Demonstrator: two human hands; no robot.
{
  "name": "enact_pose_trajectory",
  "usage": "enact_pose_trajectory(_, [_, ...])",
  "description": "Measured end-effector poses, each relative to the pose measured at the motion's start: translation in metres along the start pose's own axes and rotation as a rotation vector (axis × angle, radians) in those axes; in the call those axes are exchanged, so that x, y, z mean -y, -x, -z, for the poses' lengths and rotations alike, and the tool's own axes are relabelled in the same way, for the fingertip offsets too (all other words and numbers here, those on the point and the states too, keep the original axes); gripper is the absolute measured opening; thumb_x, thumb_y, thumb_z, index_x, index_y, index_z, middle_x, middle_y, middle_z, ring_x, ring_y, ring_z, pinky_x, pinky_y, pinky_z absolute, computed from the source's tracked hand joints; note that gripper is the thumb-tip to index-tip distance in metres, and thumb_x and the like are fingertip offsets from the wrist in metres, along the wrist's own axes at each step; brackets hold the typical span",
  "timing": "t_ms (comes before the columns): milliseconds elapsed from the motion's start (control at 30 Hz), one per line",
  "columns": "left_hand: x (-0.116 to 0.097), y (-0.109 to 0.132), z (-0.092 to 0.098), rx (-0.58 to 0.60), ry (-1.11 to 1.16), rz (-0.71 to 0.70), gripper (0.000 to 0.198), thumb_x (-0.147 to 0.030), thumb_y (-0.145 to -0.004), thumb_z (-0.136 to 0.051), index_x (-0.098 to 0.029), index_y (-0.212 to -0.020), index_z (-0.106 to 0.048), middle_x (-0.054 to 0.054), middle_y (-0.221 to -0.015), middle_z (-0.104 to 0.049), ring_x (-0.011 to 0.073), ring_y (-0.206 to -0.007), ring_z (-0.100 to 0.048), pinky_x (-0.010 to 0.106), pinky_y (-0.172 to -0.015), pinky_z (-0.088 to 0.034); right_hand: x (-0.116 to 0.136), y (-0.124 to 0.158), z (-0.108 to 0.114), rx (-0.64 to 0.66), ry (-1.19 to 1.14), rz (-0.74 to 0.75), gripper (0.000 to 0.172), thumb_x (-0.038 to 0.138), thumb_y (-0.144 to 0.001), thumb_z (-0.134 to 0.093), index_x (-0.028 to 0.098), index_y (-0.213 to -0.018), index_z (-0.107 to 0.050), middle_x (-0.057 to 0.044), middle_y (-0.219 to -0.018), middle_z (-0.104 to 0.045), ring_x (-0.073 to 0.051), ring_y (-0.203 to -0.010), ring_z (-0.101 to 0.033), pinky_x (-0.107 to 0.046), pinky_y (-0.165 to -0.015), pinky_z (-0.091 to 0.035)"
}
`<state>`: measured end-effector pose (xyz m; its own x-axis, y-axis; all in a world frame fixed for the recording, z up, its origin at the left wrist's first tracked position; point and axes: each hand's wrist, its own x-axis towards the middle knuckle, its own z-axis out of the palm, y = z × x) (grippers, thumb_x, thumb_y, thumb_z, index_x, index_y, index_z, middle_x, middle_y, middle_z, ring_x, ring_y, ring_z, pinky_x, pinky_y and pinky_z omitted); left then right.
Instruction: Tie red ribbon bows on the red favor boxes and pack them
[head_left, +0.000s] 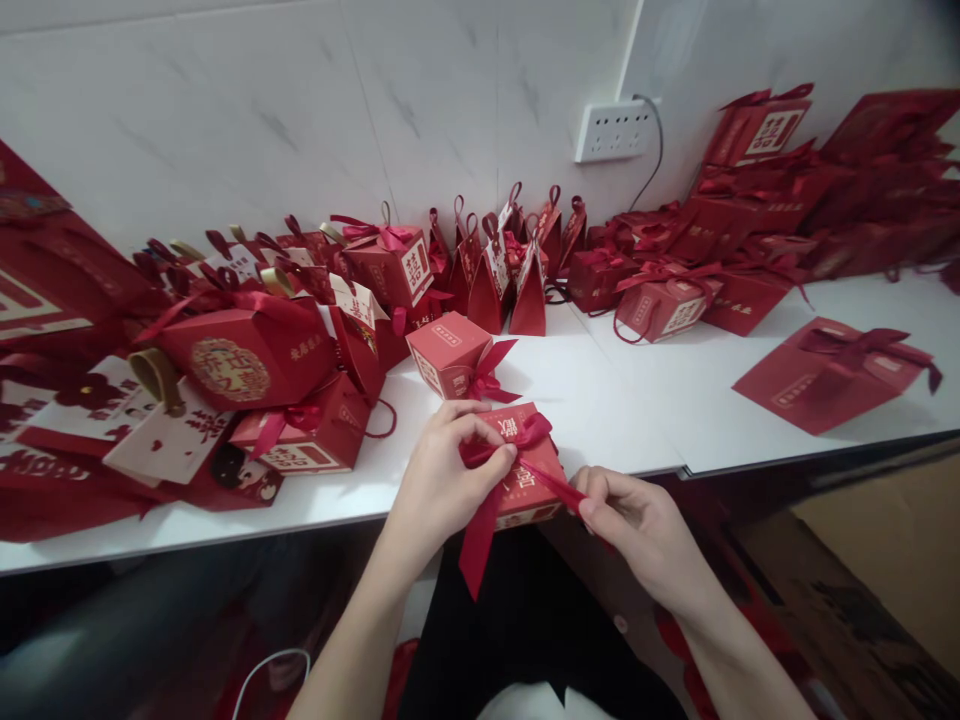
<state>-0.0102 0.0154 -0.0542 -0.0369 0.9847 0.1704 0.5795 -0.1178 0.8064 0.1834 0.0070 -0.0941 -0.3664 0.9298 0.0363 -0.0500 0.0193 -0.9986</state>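
Observation:
At the front edge of the white table is a red gift box (pixel 538 462) with gold and white lettering and a red ribbon (pixel 480 545) tied across its top. Fingers of my left hand (pixel 457 470) are closed on the ribbon's knot at the box's upper left, thumb and index pinched together. To the right of the box, my right hand (pixel 637 525) pinches one ribbon tail, which stretches from the knot. The other tail hangs down over the box's front left. Just behind, another red box (pixel 450 350) with a ribbon touches or nearly touches my left fingertips.
Many red boxes and bags crowd the left of the white table (pixel 600 400). Small pointed boxes (pixel 529 295) stand near the wall. More ribboned boxes pile up at the back right, and one large box (pixel 825 375) lies at the right. A power strip (pixel 615 132) is on the wall.

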Motion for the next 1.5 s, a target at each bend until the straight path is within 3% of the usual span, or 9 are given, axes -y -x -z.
enact_pose_trajectory(200, [0.005, -0.005, -0.002, -0.013, 0.065, 0.011, 0.014, -0.028, -0.076, -0.062, -0.019, -0.067, -0.056, 0.005, -0.106, -0.058, 0.0208, -0.106, -0.055, 0.036, -0.096, -0.040, -0.013, 0.024, -0.016, -0.104, -0.168, 0.046, 0.041, 0.044, -0.087, -0.045, 0.019, -0.054, -0.043, 0.002, -0.053, -0.040, -0.011, -0.052, -0.036, -0.026, -0.050, -0.030])
enact_pose_trajectory(367, [0.007, -0.007, -0.004, -0.031, 0.073, -0.008, 0.014, -0.027, -0.075, -0.063, -0.019, -0.067, -0.054, 0.005, -0.103, -0.057, 0.0204, -0.107, -0.054, 0.035, -0.096, -0.039, -0.008, 0.024, -0.066, 0.215, 0.068, -0.234, 0.026, 0.042, -0.073, -0.065, 0.017, -0.080, -0.060, -0.003, -0.073, -0.061, -0.014, -0.063, -0.053, -0.025, -0.057, -0.041])
enact_pose_trajectory(533, [0.007, -0.009, -0.003, -0.010, 0.092, -0.003, 0.014, -0.026, -0.074, -0.064, -0.019, -0.066, -0.054, 0.005, -0.103, -0.056, 0.0194, -0.105, -0.054, 0.036, -0.097, -0.038, -0.007, 0.010, -0.084, 0.098, -0.082, -0.152, 0.040, 0.053, -0.085, -0.047, 0.018, -0.069, -0.057, -0.002, -0.063, -0.058, -0.013, -0.062, -0.057, -0.025, -0.062, -0.047])
enact_pose_trajectory(733, [0.007, -0.013, -0.003, 0.004, 0.096, 0.008, 0.016, -0.028, -0.073, -0.064, -0.019, -0.064, -0.054, 0.006, -0.101, -0.056, 0.0202, -0.105, -0.054, 0.037, -0.098, -0.038, -0.009, 0.022, -0.062, 0.117, 0.093, -0.149, 0.040, 0.044, -0.088, -0.047, 0.018, -0.061, -0.061, -0.001, -0.055, -0.058, -0.013, -0.054, -0.057, -0.022, -0.053, -0.043])
enact_pose_trajectory(933, [0.010, -0.009, 0.001, 0.028, 0.214, 0.037, 0.017, -0.035, -0.073, -0.065, -0.020, -0.074, -0.057, 0.007, -0.113, -0.057, 0.0224, -0.111, -0.054, 0.036, -0.098, -0.038, 0.037, 0.030, 0.015, 0.762, 0.536, -0.150, 0.008, 0.021, -0.074, -0.068, 0.022, -0.067, -0.072, -0.001, -0.065, -0.069, -0.014, -0.058, -0.061, -0.023, -0.056, -0.044])
enact_pose_trajectory(1100, [0.029, 0.011, -0.001, -0.208, 0.387, 0.025, 0.024, -0.038, -0.079, -0.059, -0.023, -0.098, -0.057, 0.008, -0.129, -0.049, 0.0245, -0.125, -0.045, 0.038, -0.100, -0.037, 0.038, -0.019, 0.038, 0.004, 0.525, 0.042, 0.018, 0.035, -0.080, -0.062, 0.022, -0.092, -0.066, -0.002, -0.083, -0.066, -0.015, -0.073, -0.059, -0.027, -0.069, -0.046])
enact_pose_trajectory(1200, [0.032, 0.022, -0.006, -0.280, 0.329, 0.050, 0.018, -0.037, -0.080, -0.059, -0.022, -0.091, -0.058, 0.008, -0.127, -0.048, 0.0239, -0.123, -0.046, 0.035, -0.097, -0.041, 0.022, -0.048, 0.019, -0.022, 0.404, 0.131, 0.037, 0.036, -0.076, -0.067, 0.022, -0.109, -0.059, -0.004, -0.098, -0.060, -0.015, -0.077, -0.056, -0.029, -0.071, -0.046])
enact_pose_trajectory(1300, [0.028, 0.026, -0.010, -0.303, 0.324, 0.071, 0.017, -0.036, -0.082, -0.058, -0.020, -0.076, -0.056, 0.006, -0.119, -0.051, 0.0208, -0.115, -0.050, 0.031, -0.093, -0.044, 0.013, -0.058, -0.001, -0.010, 0.267, 0.172, 0.020, 0.038, -0.080, -0.062, 0.018, -0.080, -0.060, -0.001, -0.081, -0.057, -0.014, -0.073, -0.053, -0.028, -0.068, -0.043])
enact_pose_trajectory(1500, [0.029, 0.022, -0.019, -0.336, 0.513, 0.145, 0.022, -0.036, -0.085, -0.054, -0.019, -0.071, -0.050, 0.002, -0.090, -0.052, 0.0142, -0.087, -0.054, 0.020, -0.071, -0.046, 0.005, -0.056, -0.015, -0.149, 0.078, 0.077, 0.039, 0.042, -0.081, -0.057, 0.020, -0.056, -0.038, 0.006, -0.056, -0.035, -0.010, -0.054, -0.033, -0.024, -0.053, -0.029])
